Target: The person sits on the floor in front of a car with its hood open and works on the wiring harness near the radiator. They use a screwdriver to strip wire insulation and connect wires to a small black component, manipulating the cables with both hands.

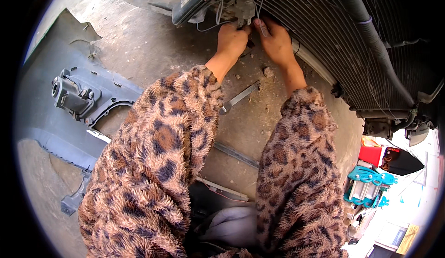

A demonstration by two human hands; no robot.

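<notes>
Up at the front end of a car, both of my hands reach beneath a grey metal bracket (244, 8) hung with thin grey wires (219, 8). My left hand (232, 41) is closed just under the bracket, its fingertips hidden, so what it grips does not show. Close beside it, my right hand (278, 42) pinches a thin wire between thumb and fingers, next to the finned radiator (303, 21). A small dark piece (249, 45) shows between the hands, partly covered by the left one. To the left of the bracket is a dark box-shaped part (194, 3).
A large grey bumper cover (65, 130) lies on the floor at left. Below my hands lie a flat metal bar (240, 97) and crumbled dirt (267, 72). A hose (371, 30) runs along the radiator. A teal clamp-like item (371, 183) and a red box (371, 156) stand at right.
</notes>
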